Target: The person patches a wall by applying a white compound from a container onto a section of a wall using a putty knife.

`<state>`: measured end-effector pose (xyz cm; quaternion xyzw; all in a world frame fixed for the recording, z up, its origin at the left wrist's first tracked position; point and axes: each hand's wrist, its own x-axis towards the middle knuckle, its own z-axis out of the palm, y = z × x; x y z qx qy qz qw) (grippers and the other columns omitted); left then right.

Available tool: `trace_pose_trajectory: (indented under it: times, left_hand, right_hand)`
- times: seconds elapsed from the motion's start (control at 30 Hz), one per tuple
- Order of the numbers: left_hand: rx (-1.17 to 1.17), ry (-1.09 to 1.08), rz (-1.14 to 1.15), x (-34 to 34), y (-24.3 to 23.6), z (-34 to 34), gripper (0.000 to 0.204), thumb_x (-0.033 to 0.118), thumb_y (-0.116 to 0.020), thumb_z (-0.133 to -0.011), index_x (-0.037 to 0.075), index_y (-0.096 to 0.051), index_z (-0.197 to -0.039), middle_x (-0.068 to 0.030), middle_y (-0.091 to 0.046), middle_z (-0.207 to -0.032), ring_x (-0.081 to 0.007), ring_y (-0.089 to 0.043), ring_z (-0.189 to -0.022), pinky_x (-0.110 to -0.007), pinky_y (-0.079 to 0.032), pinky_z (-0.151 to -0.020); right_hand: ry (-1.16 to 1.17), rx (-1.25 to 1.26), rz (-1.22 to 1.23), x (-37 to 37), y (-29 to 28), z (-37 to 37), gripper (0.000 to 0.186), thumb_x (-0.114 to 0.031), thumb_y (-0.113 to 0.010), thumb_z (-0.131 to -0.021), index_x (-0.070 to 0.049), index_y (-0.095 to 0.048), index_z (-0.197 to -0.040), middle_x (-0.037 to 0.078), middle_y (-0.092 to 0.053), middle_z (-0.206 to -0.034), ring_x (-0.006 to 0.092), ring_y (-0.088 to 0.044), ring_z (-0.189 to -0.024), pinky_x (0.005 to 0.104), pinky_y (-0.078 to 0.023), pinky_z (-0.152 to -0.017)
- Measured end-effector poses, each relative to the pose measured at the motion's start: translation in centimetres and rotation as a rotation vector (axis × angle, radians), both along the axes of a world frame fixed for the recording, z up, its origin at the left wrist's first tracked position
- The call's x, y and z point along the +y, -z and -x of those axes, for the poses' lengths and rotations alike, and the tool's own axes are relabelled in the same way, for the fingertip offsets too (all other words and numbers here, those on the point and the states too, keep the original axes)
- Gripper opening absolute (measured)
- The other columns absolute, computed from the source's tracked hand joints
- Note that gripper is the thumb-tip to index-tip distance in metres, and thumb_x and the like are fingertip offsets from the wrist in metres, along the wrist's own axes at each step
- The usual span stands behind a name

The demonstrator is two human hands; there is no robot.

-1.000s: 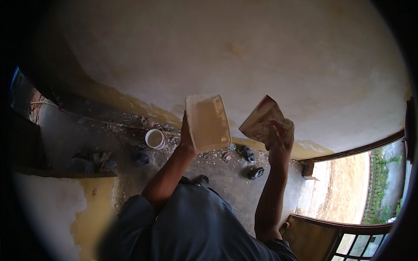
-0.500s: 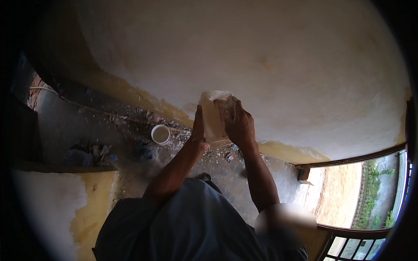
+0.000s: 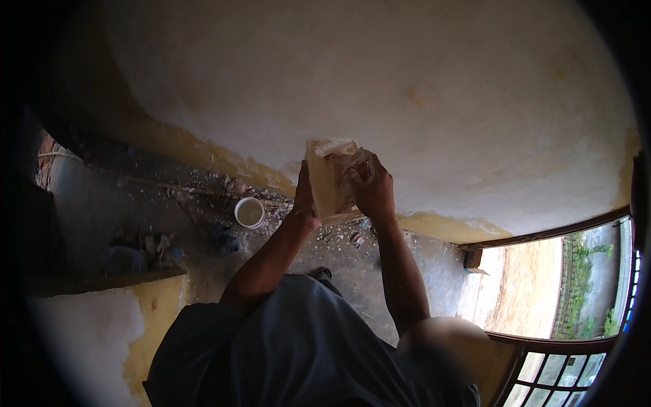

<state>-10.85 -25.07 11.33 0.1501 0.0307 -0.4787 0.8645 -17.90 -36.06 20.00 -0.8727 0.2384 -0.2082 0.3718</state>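
In front of my body, close to the plastered wall [image 3: 434,102], I hold up a tan, box-shaped object [image 3: 323,188] with a whitish, crumpled-looking far end. Its exact kind is unclear. My left hand [image 3: 305,200] clasps its left side, the thumb side lying along the edge and the other fingers hidden behind it. On the opposite side, my right hand [image 3: 376,193] has its fingers bent in against the object. Pale smears or thin film show around those fingers, and whether they pinch something small cannot be made out.
A white bucket [image 3: 251,226] stands on the littered floor to the left, near a long pipe or hose [image 3: 139,180]. Pale flakes lie along the wall's foot. A low wall [image 3: 81,322] is at lower left. A cardboard box [image 3: 472,258] sits by the bright doorway at right.
The boxy object and both hands have shifted slightly left. My right hand has drawn a little toward its near right edge, with its fingers more curled. The view has tilted slightly.
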Motion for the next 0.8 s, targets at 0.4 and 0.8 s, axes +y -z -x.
trace_pose_trajectory:
  times: [0.4, 0.8]
  left_hand:
    - [0.072, 0.149, 0.236, -1.1, -2.4, 0.1, 0.059, 0.054, -0.036, -0.096, 0.012, -0.047, -0.136, -0.0110, -0.055, -0.129, -0.0293, -0.056, -0.116, -0.054, -0.049, -0.096]
    - [-0.051, 0.311, 0.267, -5.1, -4.0, 2.0, 0.046, 0.038, -0.036, -0.100, 0.009, -0.045, -0.136, -0.0114, -0.055, -0.128, -0.0278, -0.059, -0.112, -0.049, -0.053, -0.093]
  right_hand:
    - [0.082, -0.273, -0.649, -3.6, 0.8, 2.1, 0.021, -0.003, -0.065, -0.083, 0.003, -0.059, -0.102, 0.010, -0.068, -0.091, 0.0158, -0.065, -0.082, 0.0286, -0.054, -0.070]
    - [0.101, -0.355, -0.711, -10.0, 2.8, 7.4, 0.018, -0.005, -0.064, -0.084, 0.004, -0.060, -0.099, 0.012, -0.068, -0.094, 0.0163, -0.064, -0.084, 0.0290, -0.053, -0.074]
